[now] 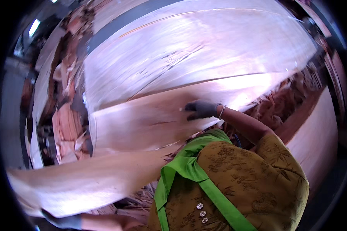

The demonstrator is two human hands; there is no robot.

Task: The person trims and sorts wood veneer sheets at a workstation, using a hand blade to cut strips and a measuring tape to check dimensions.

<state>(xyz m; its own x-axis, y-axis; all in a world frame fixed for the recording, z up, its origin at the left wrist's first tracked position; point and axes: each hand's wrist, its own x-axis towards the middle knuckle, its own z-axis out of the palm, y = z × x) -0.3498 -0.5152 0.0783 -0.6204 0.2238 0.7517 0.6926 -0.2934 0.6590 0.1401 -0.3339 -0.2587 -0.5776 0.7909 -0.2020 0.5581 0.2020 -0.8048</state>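
Note:
My left hand [63, 221], in a dark grey glove, is closed at the lower edge of a pale wood veneer sheet [88, 184] at the lower left; some of its fingers are hidden. The sheet curves and looks lifted off the surface below. My right hand [201, 110], gloved in grey with a bangle at the wrist, reaches over a second veneer sheet [142, 125]. Its fingers are apart and point left, with nothing gripped. Beyond lies a broad, whitish veneer sheet [204, 42] with dark splits, blurred by motion.
Torn veneer scraps [273, 106] lie to the right and under the left sheet. More broken pieces [67, 123] pile up along the left side. A large wood panel [316, 134] stands tilted on the right. A grey strip [123, 23] runs behind the far sheet.

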